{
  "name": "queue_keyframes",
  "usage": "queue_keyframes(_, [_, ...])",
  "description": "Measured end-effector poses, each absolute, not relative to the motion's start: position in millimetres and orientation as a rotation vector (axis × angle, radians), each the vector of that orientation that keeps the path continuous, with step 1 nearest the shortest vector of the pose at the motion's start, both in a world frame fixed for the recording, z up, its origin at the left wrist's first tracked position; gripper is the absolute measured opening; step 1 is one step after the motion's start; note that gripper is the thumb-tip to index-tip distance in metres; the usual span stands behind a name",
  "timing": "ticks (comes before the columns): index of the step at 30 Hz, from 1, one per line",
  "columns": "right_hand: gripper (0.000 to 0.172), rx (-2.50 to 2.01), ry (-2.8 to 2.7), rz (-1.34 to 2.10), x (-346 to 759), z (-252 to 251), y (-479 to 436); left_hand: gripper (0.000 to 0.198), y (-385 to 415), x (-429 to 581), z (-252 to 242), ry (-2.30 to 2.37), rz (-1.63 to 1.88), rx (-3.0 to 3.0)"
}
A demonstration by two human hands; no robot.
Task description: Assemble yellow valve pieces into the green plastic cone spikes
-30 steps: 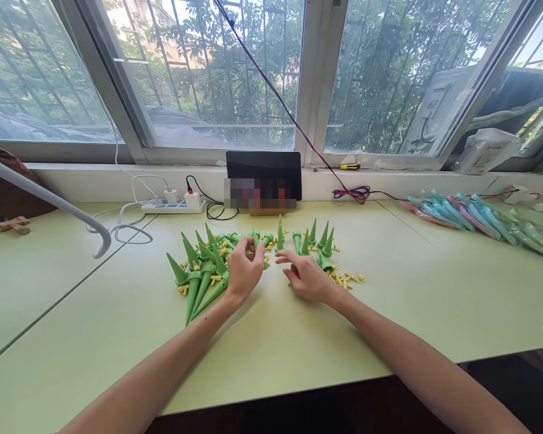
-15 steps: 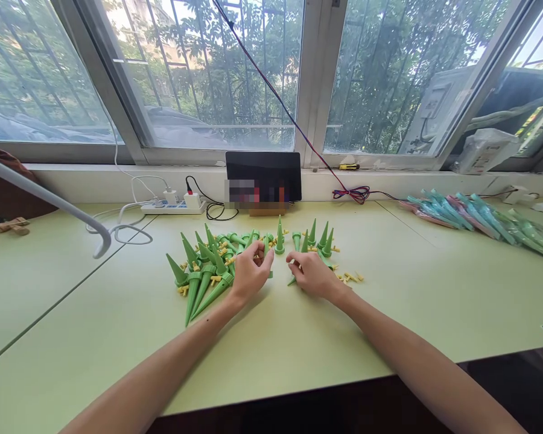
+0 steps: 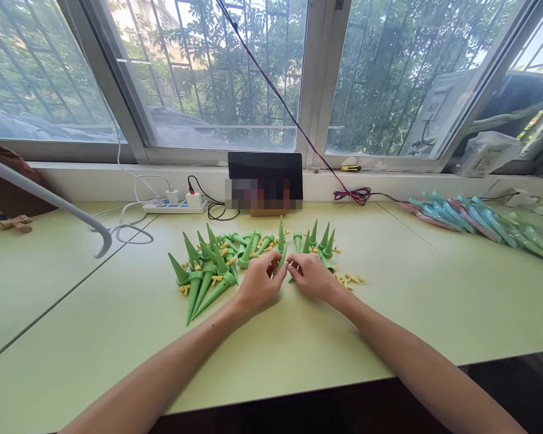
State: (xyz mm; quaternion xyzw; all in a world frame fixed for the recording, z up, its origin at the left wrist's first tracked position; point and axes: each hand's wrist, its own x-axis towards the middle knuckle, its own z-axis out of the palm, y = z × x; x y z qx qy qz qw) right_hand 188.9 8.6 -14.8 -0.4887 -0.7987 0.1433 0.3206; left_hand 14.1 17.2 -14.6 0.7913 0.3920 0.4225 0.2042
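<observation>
My left hand (image 3: pixel 263 280) is closed around a green plastic plant watering spike (image 3: pixel 282 258), whose pointed end rises above the fingers. My right hand (image 3: pixel 313 276) is right beside it, thumb and fingers pinched together near the held spike. What the right fingers grip is hidden; a bit of green shows below them. To the left lies a pile of green spikes (image 3: pixel 203 283), some standing point up, others on their sides. Several more spikes (image 3: pixel 328 244) stand behind my right hand. Small yellow T-shaped pieces (image 3: pixel 350 278) lie to its right and among the spikes.
A dark tablet (image 3: pixel 265 169) leans at the back by the window. A power strip (image 3: pixel 174 207) with cables sits back left, with a white curved rod (image 3: pixel 72 196) nearer. Bagged coloured spikes (image 3: pixel 470 217) lie at the right. The table's front edge (image 3: pixel 280 386) is close.
My left hand has moved right, away from the pile, carrying the green spike up to my right hand. My right hand has stayed nearly in place.
</observation>
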Motion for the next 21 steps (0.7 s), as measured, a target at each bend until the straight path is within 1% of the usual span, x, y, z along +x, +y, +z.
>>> queue_keyframes(3, [0.019,-1.185,-2.108,0.360,186,-16,8,0.019,10,16,-14,1.020,1.193,2.415])
queue_keyframes(5, [0.025,-1.051,-2.139,0.356,184,-17,8,0.007,6,17,-13,0.910,1.184,2.496])
queue_keyframes(6, [0.028,-0.992,-2.155,0.344,184,-17,8,0.004,4,17,-13,0.861,1.179,2.527])
queue_keyframes(9, [0.035,-0.940,-2.183,0.273,182,-20,9,0.005,2,18,-13,0.796,1.153,2.569])
queue_keyframes(15, [0.045,-0.944,-2.288,0.240,185,-28,14,0.009,0,19,-13,0.846,1.140,2.544])
queue_keyframes(21, [0.044,-1.055,-2.417,0.207,186,-36,17,0.010,-4,21,-11,0.851,1.102,2.542])
